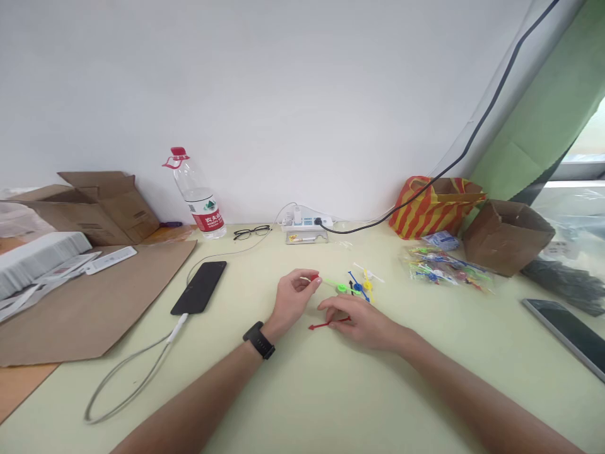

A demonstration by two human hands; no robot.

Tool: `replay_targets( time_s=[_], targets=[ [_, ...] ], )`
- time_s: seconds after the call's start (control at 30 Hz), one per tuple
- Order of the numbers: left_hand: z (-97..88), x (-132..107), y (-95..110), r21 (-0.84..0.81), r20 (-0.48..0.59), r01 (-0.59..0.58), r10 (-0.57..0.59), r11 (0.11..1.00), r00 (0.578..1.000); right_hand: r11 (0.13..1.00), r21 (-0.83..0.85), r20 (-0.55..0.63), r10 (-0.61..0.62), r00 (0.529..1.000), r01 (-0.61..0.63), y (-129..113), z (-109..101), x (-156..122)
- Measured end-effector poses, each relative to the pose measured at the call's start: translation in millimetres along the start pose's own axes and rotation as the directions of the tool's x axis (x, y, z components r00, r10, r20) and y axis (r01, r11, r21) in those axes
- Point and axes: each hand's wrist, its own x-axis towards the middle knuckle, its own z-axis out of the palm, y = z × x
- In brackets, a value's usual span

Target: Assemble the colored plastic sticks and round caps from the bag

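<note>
My left hand point(293, 295), with a black watch at the wrist, pinches a small red plastic piece point(314, 277) between thumb and fingertips. Low over the table, my right hand point(359, 320) has its fingers curled on a red plastic arrow point(318, 326), whose pointed end sticks out to the left. Just beyond my hands lie similar spinner arrows: a green one point(341, 288), a blue one point(358, 287), a yellow one point(368, 285) and a white one point(373, 273). A black arrow point(351, 287) is partly covered among them.
Bags of coloured arrows point(442, 268) lie to the right, beside a cardboard box point(508, 236) and a striped bag point(425, 208). Behind are a power strip point(305, 221), glasses point(251, 232) and a water bottle point(203, 202). A black phone point(199, 288) on a cable lies left.
</note>
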Motion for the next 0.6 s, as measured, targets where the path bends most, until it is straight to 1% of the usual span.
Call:
replay_targets(
  time_s=[0.07,0.13,0.37,0.5,0.6],
  targets=[
    [-0.1,-0.2,0.8,-0.003,0.006,0.013,-0.013,1.000,1.000,1.000,-0.002,-0.005,-0.001,1.000,0.001,0.5,1.0,0.0],
    [-0.1,-0.6,1.3,-0.011,0.022,0.021,-0.021,1.000,1.000,0.999,0.034,-0.024,0.007,1.000,-0.006,0.5,0.9,0.1],
    [0.6,-3.2,4.6,-0.021,0.080,0.050,-0.048,0.999,0.996,0.973,0.231,-0.147,0.062,0.987,-0.027,0.1,-4.9,4.3],
    [0.4,-4.6,6.2,-0.025,0.104,0.066,-0.064,0.997,0.993,0.937,0.350,-0.177,0.085,0.981,-0.018,-1.1,-6.3,6.7],
    [0.1,-5.0,6.7,-0.022,0.135,0.076,-0.072,0.997,0.988,0.920,0.393,-0.184,0.083,0.979,-0.004,-2.4,-8.1,7.5]
  ],
)
